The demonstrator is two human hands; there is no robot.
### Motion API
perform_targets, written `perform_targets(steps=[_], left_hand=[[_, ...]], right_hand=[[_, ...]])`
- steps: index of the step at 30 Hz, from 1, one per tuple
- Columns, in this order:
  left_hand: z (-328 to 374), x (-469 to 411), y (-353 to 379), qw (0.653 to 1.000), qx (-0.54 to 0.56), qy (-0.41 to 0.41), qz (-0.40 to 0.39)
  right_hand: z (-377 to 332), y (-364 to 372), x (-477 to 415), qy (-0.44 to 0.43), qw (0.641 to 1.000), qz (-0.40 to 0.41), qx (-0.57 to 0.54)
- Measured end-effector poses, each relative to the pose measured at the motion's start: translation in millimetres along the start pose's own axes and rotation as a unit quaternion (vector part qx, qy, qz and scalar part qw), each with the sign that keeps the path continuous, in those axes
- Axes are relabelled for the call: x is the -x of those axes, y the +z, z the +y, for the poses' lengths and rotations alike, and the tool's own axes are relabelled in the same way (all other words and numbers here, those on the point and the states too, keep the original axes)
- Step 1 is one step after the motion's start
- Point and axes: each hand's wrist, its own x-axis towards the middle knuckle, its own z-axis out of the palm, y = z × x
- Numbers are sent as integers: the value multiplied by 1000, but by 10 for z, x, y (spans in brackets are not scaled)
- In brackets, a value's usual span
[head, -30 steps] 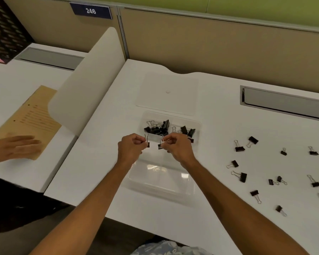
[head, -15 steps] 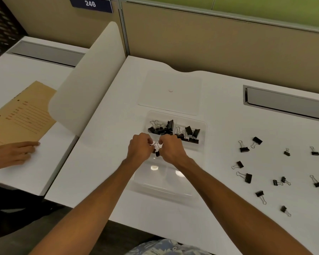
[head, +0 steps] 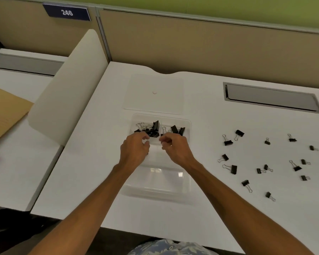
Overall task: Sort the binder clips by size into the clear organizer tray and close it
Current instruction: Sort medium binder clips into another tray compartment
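Over the clear plastic organizer tray [head: 155,183] in the middle of the white desk [head: 92,162], the left hand [head: 134,150] and right hand [head: 175,149] curl their fingers, holding something or not I cannot tell, so any clip should drop softly beside the same-size black metal binder clips [head: 154,128].

Glossy clear plastic tray [head: 156,188]; matt white desk [head: 210,208].

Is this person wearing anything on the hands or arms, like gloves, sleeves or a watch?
No. The left hand and right hand are bare: no gloves, rings or watch show. The forearms carry no sleeves. A blue-and-white floral garment shows at the bottom edge.
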Motion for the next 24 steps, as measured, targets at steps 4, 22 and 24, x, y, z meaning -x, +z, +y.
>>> perform_targets(steps=[4,22,24], left_hand=[[387,74,252,999,30,44,-5],[1871,444,1592,992,22,98,-77],[1974,459,1723,992,25,91,-79]], right_hand=[[290,-355,167,31,998,43,-17],[1796,-2050,901,106,989,99,-37],[1940,-2206,926,106,989,94,-34]])
